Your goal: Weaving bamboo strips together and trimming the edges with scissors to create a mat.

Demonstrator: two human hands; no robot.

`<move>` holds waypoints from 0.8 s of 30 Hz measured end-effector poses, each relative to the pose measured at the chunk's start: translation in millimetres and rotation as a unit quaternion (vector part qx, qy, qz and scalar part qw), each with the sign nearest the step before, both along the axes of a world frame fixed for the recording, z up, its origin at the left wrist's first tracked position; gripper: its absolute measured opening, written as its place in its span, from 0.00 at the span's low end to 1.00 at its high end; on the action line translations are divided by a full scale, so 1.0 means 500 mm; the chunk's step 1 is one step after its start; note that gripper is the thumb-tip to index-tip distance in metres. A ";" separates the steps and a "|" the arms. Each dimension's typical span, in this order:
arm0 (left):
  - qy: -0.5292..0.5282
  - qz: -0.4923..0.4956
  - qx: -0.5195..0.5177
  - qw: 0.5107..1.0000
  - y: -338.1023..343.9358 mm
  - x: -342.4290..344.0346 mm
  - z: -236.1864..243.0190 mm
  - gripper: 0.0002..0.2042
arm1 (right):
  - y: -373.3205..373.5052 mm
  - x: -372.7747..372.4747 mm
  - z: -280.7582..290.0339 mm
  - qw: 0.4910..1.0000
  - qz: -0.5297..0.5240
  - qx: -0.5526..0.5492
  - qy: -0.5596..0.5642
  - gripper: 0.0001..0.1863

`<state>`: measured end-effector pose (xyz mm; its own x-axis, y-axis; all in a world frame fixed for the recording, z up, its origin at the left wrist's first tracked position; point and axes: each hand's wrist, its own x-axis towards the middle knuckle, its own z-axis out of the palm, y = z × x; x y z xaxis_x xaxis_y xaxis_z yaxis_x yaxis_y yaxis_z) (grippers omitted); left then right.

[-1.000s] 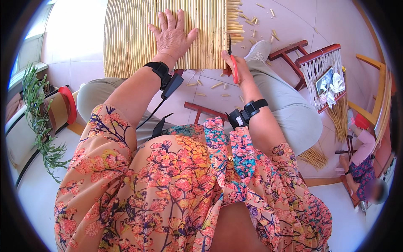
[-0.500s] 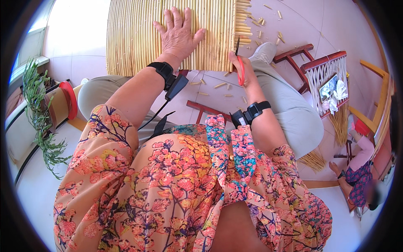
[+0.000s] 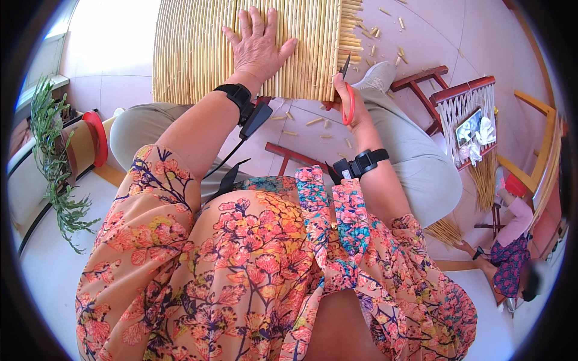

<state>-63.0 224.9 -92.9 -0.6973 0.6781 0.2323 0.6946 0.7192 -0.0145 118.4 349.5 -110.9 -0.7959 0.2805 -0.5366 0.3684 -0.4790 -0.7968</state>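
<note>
A mat of straw-coloured stalks [image 3: 192,54], bound side by side, lies across my knees. My left hand [image 3: 257,49] rests flat on it with fingers spread. At the mat's right edge, my right hand [image 3: 349,102] is closed round a pair of scissors [image 3: 348,103] with red handles. Their dark blades point up and away, beside uneven stalk ends [image 3: 350,42] that stick out past the mat's edge. Part of the right hand's fingers is hidden under the mat's near corner.
Cut stalk bits [image 3: 402,55] litter the floor. To the right stands a corded folding stool [image 3: 463,99] bearing a phone [image 3: 468,127] and crumpled tissues [image 3: 485,131]. Stalk bundles [image 3: 486,180] lie beyond it, near another person [image 3: 512,259]. A potted plant [image 3: 51,156] is at left.
The scissors and my right hand have shifted slightly, and the blades lean more to the right. My left hand stays on the mat. The other person's arm has reached toward the stalks.
</note>
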 end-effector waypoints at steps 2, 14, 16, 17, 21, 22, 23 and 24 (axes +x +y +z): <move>0.007 -0.006 0.007 1.000 0.005 -0.001 -0.003 0.37 | 0.014 0.000 -0.028 0.998 0.014 0.054 -0.023 0.32; -0.029 0.013 -0.024 0.999 0.012 0.025 0.057 0.33 | 0.028 -0.004 -0.031 0.988 0.051 0.141 -0.029 0.30; -0.124 0.026 -0.024 0.992 0.010 0.021 0.062 0.38 | 0.026 -0.007 -0.022 0.987 0.055 0.145 -0.031 0.30; -0.124 0.028 -0.024 0.992 0.006 0.022 0.064 0.38 | 0.026 -0.007 -0.016 0.986 0.068 0.150 -0.034 0.30; -0.108 0.024 -0.029 0.993 0.013 0.026 0.071 0.37 | 0.030 -0.002 -0.039 0.986 0.066 0.149 -0.022 0.31; -0.108 0.023 -0.029 0.993 0.014 0.026 0.072 0.37 | 0.031 -0.002 -0.046 0.986 0.066 0.150 -0.023 0.31; -0.109 0.023 -0.029 0.993 0.016 0.026 0.072 0.37 | 0.033 -0.002 -0.053 0.987 0.049 0.156 -0.008 0.31; -0.110 0.022 -0.025 0.993 0.015 0.026 0.073 0.37 | 0.031 -0.005 -0.055 0.987 0.034 0.160 0.008 0.31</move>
